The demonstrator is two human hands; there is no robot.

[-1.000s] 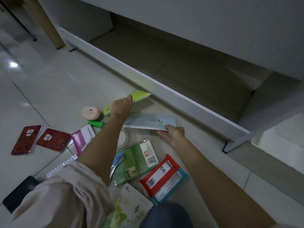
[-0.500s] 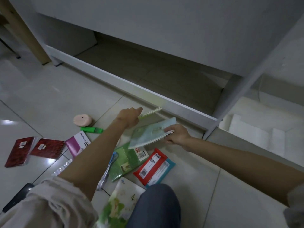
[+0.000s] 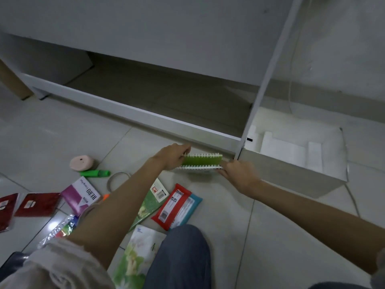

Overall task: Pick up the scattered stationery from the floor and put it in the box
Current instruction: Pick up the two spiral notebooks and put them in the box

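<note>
Green card cover, wire-spiral edge: a green spiral notebook (image 3: 203, 159) is held off the floor, stacked over a second pale spiral notebook (image 3: 200, 168) whose white coil shows just below it. Left hand (image 3: 174, 156) is closed on the left end of the pair, fingers curled over the top. Right hand (image 3: 239, 173) is closed on the right end, thumb side up; its fingertips are hidden behind the covers. Both books sit level, just left of the box (image 3: 291, 174).

Box: white, rectangular, open-topped, smooth walls, white blocky inserts inside. Its near-left corner is cut by the white shelf upright (image 3: 268, 80).

Floor (image 3: 62, 132): glossy pale tile, glare patch lower left. Scattered on it:
- pink round eraser-like puck (image 3: 81, 163), matte
- green highlighter (image 3: 95, 173), cylindrical, beside the puck
- clear tape ring (image 3: 116, 180), partly behind the left forearm
- purple-and-white pad (image 3: 82, 195)
- 2 red glossy notebooks (image 3: 36, 204), the left one cut off by the frame edge
- red and teal packs (image 3: 177, 205), stacked, plastic-wrapped
- green booklet (image 3: 150, 203), half hidden by the arm
- floral booklet (image 3: 137, 247), partly under a blue-trousered knee (image 3: 179, 257)
- crinkled clear packet (image 3: 60, 228), contents blurred.
</note>
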